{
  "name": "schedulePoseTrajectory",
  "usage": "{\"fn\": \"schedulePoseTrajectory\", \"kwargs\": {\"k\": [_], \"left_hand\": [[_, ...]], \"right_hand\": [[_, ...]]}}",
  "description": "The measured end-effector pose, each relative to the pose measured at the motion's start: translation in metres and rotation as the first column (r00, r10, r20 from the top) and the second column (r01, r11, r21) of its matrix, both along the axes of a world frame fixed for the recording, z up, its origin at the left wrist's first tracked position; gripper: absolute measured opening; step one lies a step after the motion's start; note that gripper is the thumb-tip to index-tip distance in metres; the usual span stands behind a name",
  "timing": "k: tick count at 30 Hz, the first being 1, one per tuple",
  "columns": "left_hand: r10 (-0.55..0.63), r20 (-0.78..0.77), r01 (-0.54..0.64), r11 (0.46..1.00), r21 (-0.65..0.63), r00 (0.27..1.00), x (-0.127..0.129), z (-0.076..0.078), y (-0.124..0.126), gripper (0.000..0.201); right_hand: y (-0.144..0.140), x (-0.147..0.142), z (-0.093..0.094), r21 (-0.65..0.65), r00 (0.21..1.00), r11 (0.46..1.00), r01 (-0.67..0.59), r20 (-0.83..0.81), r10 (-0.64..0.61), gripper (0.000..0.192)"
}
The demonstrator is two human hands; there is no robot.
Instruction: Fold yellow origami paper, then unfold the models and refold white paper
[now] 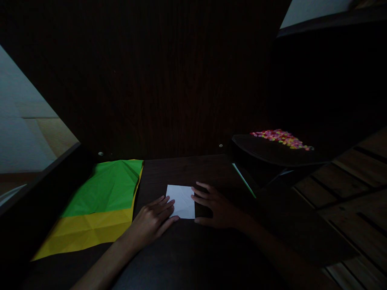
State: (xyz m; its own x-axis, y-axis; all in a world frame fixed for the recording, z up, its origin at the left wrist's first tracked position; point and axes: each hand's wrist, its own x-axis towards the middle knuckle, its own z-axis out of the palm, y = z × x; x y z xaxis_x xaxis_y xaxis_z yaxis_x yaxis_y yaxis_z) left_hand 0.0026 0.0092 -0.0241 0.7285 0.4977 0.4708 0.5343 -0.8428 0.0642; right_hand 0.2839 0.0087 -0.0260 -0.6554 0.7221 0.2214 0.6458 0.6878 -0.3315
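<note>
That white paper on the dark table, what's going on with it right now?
A person has both hands flat on a small white paper on a dark table. The left hand presses its left edge, the right hand its right edge. A creased green and yellow sheet lies to the left.

Both forearms bare — no sleeves, rings or watch on the hands [154, 219]

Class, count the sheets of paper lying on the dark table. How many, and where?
3: a white sheet under both hands, a green sheet at left, and a yellow sheet beneath it. More may be hidden in the dark.
</note>
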Motion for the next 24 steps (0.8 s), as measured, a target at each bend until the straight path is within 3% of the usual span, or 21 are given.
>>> {"fn": "schedulePoseTrajectory", "kwargs": {"k": [14,19,24], "left_hand": [[-0.01,0.081,0.014,0.999,-0.052,0.997,-0.0006,0.0016,0.0023,0.025],[-0.03,0.073,0.032,0.999,-0.031,0.997,-0.0018,-0.0014,0.0041,0.025],[0.007,0.055,-0.004,0.998,-0.057,0.998,-0.0039,-0.0028,0.0033,0.033]], "right_hand": [[-0.0007,-0.0008,0.0048,0.033,1.0,0.999,0.003,0.005,-0.003,0.058],[0.0003,-0.0007,0.0042,0.062,1.0,0.998,0.004,-0.025,-0.003,0.044],[0.0011,-0.0019,0.0022,0.089,0.997,0.996,0.018,-0.073,-0.011,0.043]]}}
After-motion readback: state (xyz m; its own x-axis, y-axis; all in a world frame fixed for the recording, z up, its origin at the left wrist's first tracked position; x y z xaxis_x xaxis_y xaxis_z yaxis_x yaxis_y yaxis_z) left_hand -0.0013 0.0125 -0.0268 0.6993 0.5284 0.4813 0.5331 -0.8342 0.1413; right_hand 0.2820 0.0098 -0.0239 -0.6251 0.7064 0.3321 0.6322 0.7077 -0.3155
